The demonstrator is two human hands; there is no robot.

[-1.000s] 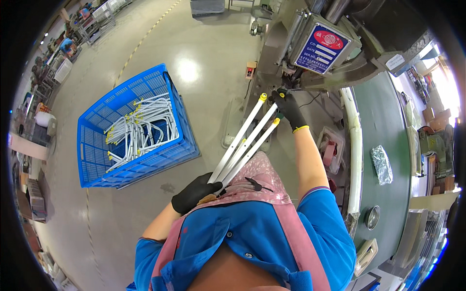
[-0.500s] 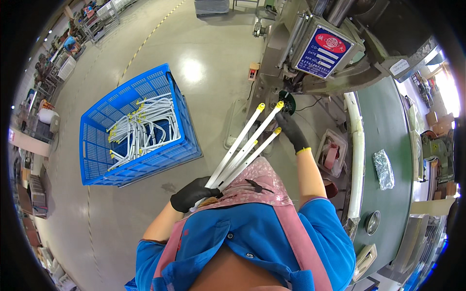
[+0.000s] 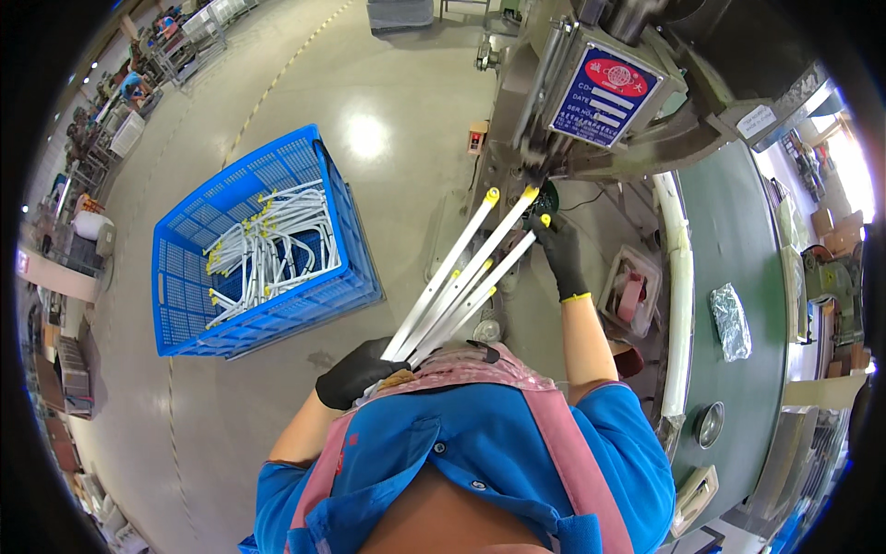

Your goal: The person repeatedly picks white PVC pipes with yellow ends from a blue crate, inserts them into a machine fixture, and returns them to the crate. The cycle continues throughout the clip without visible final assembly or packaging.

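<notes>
Several white tubes (image 3: 449, 294) with yellow end pieces slant up and to the right in front of my apron. My left hand (image 3: 358, 374), in a black glove, is closed around their near ends. At the far end of the rightmost tube, the black-gloved fingers of my right hand (image 3: 561, 258) close on it just by its yellow end piece (image 3: 545, 221). The yellow tip of the middle tube (image 3: 529, 193) lies right beneath the working head of a grey press machine (image 3: 674, 92); whether they touch I cannot tell.
On the left, a blue plastic crate (image 3: 268, 323) holds many similar white tubes. A green-topped table (image 3: 738, 415) runs along the right, bearing a plastic-wrapped packet (image 3: 730, 321) and a round metal dish (image 3: 709, 424). Below the press stands a pale bin (image 3: 616, 309) with reddish items.
The tubes have moved slightly up and fanned out, the rightmost one rising toward the press. My right hand has shifted up a little with that tube's end; my left keeps its hold.
</notes>
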